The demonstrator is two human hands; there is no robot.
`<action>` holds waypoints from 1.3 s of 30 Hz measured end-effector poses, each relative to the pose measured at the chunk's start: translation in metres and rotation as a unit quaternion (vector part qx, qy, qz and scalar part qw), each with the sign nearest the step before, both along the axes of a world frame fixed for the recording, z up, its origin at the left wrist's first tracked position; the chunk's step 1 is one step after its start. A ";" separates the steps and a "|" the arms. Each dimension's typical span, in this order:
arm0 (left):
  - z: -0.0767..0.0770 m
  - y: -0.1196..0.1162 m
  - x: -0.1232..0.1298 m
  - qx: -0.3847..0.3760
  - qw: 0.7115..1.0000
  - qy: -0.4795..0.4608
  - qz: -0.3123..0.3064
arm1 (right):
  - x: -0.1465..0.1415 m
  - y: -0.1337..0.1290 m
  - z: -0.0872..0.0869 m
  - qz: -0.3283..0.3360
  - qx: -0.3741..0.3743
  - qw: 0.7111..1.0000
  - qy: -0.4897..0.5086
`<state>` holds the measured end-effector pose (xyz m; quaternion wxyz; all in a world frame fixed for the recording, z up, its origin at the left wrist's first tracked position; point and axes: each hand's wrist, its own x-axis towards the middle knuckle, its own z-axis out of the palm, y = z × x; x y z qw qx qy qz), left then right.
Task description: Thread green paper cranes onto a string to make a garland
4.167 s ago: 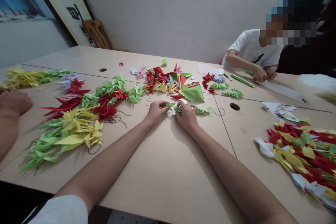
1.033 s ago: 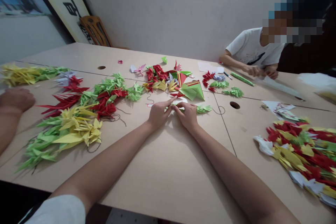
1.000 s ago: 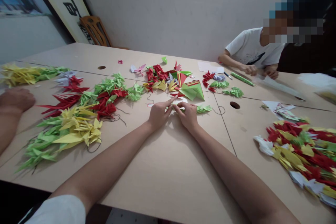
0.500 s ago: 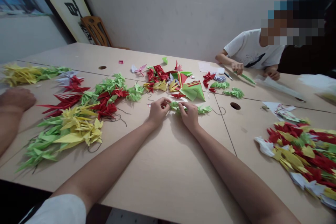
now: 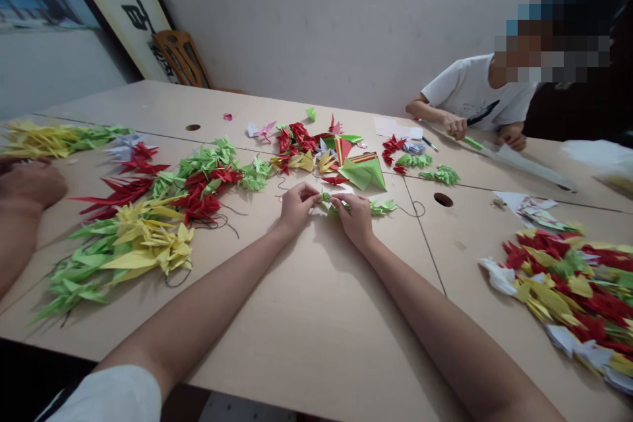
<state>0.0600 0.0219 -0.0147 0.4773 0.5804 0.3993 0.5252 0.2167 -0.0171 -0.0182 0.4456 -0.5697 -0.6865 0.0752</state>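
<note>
In the middle of the table, my left hand is closed, with thumb and fingertips pinching one end of a green paper crane. Opposite it, my right hand pinches the crane's other side, its fingers partly hiding it. From under the right hand a row of green paper cranes stretches right, ending in a thin dark thread. Just beyond my hands lie folded green paper sheets and a red paper crane.
Strung cranes, yellow and red, lie left. A multicoloured crane pile covers the right. Across the table a person's hand holds a green strip beside a plastic sleeve. Another person's hands rest at far left. A round hole pierces the table.
My hands have shifted only slightly around the green crane. The person across has moved the green strip right, towards the plastic sleeve. At far left, the other person's hands have changed position.
</note>
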 end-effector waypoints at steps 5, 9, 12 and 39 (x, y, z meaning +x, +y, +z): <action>0.001 0.002 0.000 -0.013 1.000 -0.018 -0.004 | 0.000 -0.001 0.002 0.007 -0.002 1.000 0.002; 0.001 0.002 0.000 -0.015 1.000 -0.013 -0.001 | 0.000 -0.001 0.003 0.018 -0.007 1.000 0.002; 0.000 0.003 0.000 -0.015 1.000 -0.009 0.001 | -0.001 -0.002 0.003 0.025 -0.006 1.000 0.005; 0.002 0.003 0.000 -0.033 0.998 -0.044 -0.037 | -0.007 -0.006 0.008 -0.004 0.030 0.998 0.056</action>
